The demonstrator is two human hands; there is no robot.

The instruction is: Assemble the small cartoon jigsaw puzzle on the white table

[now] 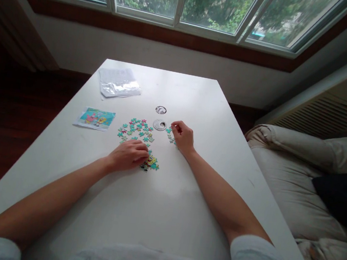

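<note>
A partly joined jigsaw puzzle (153,163) with yellow and teal parts lies on the white table (156,213). My left hand (129,155) rests at its left edge, fingers curled and the tips on its pieces. Just beyond, loose jigsaw pieces (134,127), mostly teal with some pink and yellow, lie spread out. My right hand (183,138) is farther right, thumb and forefinger pinched together above the table; whatever is between them is too small to make out. Under and beside it sits a smaller group of teal pieces (170,135), partly hidden by the hand.
A picture card (95,119) of cartoon figures lies at the left. Clear plastic packaging (119,83) is at the far left corner. Two round metallic-looking objects (159,125) sit mid-table. A sofa (288,179) borders the right side; windows (180,3) are beyond.
</note>
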